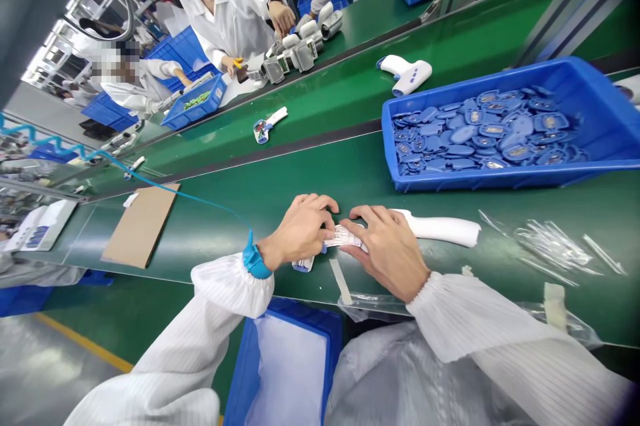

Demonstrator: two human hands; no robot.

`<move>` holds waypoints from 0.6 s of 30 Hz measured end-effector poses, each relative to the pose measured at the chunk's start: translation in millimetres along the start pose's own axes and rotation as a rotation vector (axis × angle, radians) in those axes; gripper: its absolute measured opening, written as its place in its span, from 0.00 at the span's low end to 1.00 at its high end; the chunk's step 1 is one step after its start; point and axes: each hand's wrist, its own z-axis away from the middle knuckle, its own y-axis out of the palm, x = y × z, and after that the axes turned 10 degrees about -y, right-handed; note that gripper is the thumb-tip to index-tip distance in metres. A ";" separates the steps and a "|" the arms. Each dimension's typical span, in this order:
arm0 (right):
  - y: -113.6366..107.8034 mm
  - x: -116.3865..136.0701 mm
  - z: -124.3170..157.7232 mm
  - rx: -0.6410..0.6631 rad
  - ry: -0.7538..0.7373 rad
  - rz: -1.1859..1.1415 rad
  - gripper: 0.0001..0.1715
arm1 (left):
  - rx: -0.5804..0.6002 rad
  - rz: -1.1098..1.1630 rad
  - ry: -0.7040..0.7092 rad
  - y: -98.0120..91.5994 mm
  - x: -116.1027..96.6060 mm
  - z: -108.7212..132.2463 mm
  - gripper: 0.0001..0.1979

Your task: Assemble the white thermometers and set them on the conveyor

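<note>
My left hand point(303, 229) and my right hand point(385, 249) grip a small white ribbed part point(344, 237) between them, just above the green belt's near edge. A blue-and-white plastic piece point(303, 265) sticks out below my left hand and seems joined to that part. Beyond my right hand lies a white plastic thermometer-style housing point(443, 227), its end close to my fingers. A pale strip point(341, 281) lies on the belt below my hands. A blue wrist strap point(256, 261) circles my left wrist, with its blue cord running away to the left.
A blue tray point(500, 179) of flat blue parts point(480, 134) stands ahead on the right. Clear plastic bags point(555, 246) lie to the right, and a cardboard sheet point(141, 226) to the left. Co-workers point(230, 13) handle white devices point(295, 53) along a parallel belt. A blue bin point(285, 366) sits below.
</note>
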 end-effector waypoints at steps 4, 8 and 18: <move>1.0 1.7 -2.1 -0.007 -0.009 0.007 0.18 | -0.071 0.061 -0.110 -8.4 8.4 -7.7 0.13; -16.3 -0.2 9.2 -0.098 -0.033 0.052 0.20 | -0.005 0.159 -0.209 -44.5 45.1 -42.2 0.17; -50.9 -51.7 61.7 -0.009 0.047 0.480 0.22 | -0.504 0.010 -0.830 -72.0 140.7 -160.9 0.17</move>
